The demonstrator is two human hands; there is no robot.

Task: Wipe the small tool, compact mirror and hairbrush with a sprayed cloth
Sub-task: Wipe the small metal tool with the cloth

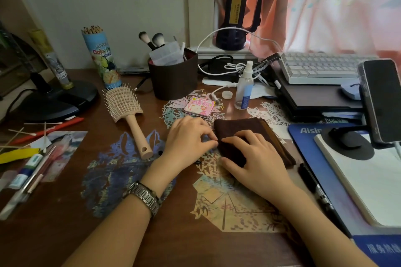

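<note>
A folded dark brown cloth (238, 124) lies on the desk's middle. My right hand (253, 158) rests on it, fingers curled over its top and thumb at its near edge. Fingertips of my left hand (188, 138) pinch the cloth's left edge, right against my right index finger. Whether a small tool sits between the fingers cannot be told. The pink square compact mirror (199, 107) lies shut just beyond my left hand. Left of it, apart, the beige hairbrush (123, 104) rests bristles up, its handle towards me.
A clear spray bottle (245, 89) stands behind the cloth, its cap (226, 94) beside it. A dark brush holder (173, 80) and pencil tube (102, 58) stand further back. To the right are a phone on a stand (382, 99), a blue mat (308, 143) and a black pen (312, 182).
</note>
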